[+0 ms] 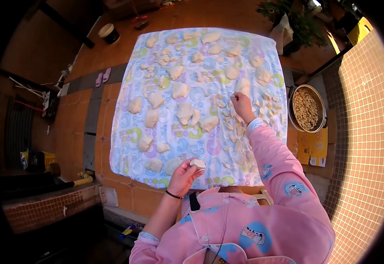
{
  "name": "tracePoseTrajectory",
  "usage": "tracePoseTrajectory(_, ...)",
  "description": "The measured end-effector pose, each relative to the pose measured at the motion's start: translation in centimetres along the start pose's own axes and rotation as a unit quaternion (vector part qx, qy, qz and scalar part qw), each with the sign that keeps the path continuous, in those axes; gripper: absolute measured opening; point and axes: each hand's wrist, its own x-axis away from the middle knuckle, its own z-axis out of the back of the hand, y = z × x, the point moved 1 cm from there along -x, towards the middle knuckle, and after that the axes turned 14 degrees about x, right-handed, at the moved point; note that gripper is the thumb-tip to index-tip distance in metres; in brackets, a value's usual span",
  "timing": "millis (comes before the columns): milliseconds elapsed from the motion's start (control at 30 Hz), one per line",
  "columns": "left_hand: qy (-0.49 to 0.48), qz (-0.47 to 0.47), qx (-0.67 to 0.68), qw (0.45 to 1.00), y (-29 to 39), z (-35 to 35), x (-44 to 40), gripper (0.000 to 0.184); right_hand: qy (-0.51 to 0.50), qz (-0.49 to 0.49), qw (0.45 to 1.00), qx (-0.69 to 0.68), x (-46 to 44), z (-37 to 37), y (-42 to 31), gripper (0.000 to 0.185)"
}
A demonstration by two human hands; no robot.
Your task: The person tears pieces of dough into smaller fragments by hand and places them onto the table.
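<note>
Holding a white lump (197, 164) in the left hand (183, 177) with a narrow grip, above the patterned cloth's (126, 88) near edge. Reaching with the right hand (242, 105) among small pieces (276, 105); unable to confirm anything within the bunched grip. Apparently laying out broken pieces; calling next, in judgement, for pinching another from the held lump.

I see an orange floor (76, 116) with grey strips (89, 152) and a sunny tiled wall (370, 97). The far left looks too dark to tell.
</note>
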Motion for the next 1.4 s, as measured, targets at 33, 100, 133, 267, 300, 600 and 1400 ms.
tracePoseTrajectory(33, 0.003, -0.003, 0.0, 1.0, 0.1, 0.2, 0.1, 0.032, 0.012, 0.014, 0.999, 0.035, -1.2, -0.6, 0.3, 0.024)
tracePoseTrajectory(100, 0.018, 0.001, 0.021, 1.0, 0.1, 0.6, 0.1, 0.033, 0.019, 0.03, 0.997, 0.065, -3.3, -2.1, 1.0, 0.023)
tracePoseTrajectory(133, 0.025, -0.003, 0.022, 0.999, 0.2, 0.8, 0.2, 0.033, 0.028, 0.025, 0.996, 0.086, -4.1, -2.9, 1.3, 0.024)
tracePoseTrajectory(267, -0.014, -0.026, 0.03, 0.999, 0.4, 1.4, -0.1, 0.034, 0.026, 0.009, 0.996, 0.087, -4.3, -4.3, 2.9, 0.028)
tracePoseTrajectory(300, -0.018, -0.033, 0.03, 0.999, 0.5, 1.5, 0.0, 0.035, 0.02, 0.01, 0.996, 0.084, -3.8, -4.4, 2.7, 0.028)
tracePoseTrajectory(600, -0.029, -0.048, 0.052, 0.997, 0.0, 0.9, -1.0, 0.03, -0.354, 0.013, 0.886, -0.299, 11.3, 3.8, -9.1, 0.024)
tracePoseTrajectory(1400, -0.005, 0.045, -0.158, 0.986, -4.1, 0.4, -1.8, 0.028, -0.392, -0.153, 0.823, -0.382, 22.3, 5.6, -6.5, 0.022)
